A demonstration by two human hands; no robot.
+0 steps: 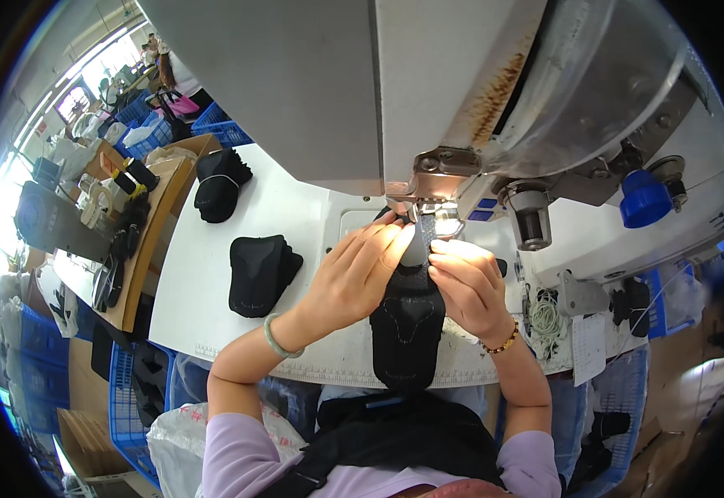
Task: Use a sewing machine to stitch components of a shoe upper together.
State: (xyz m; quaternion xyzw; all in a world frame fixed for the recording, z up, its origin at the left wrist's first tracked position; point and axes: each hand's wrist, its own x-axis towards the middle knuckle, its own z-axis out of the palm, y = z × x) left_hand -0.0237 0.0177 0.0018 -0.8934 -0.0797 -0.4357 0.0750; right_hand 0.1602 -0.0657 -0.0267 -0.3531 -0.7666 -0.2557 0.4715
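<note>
A black padded fabric piece [407, 353] lies lengthwise on the sewing machine's bed, its near end at the table's front edge. At its far end a grey mesh strip [430, 236] runs under the lit presser foot [436, 209]. My left hand [353, 278] is closed, its fingertips gripping the piece's left side close to the foot. On the other side my right hand [468, 286] pinches the strip's right edge between thumb and fingers. The needle point is too small to make out.
Two stacks of black pieces, a near one [262, 274] and a far tied one [221, 184], sit on the white table [187, 299]. The machine head [295, 91] hangs overhead. At right lie a cord bundle [546, 319] and a paper sheet [588, 349]. Blue crates [129, 415] stand below.
</note>
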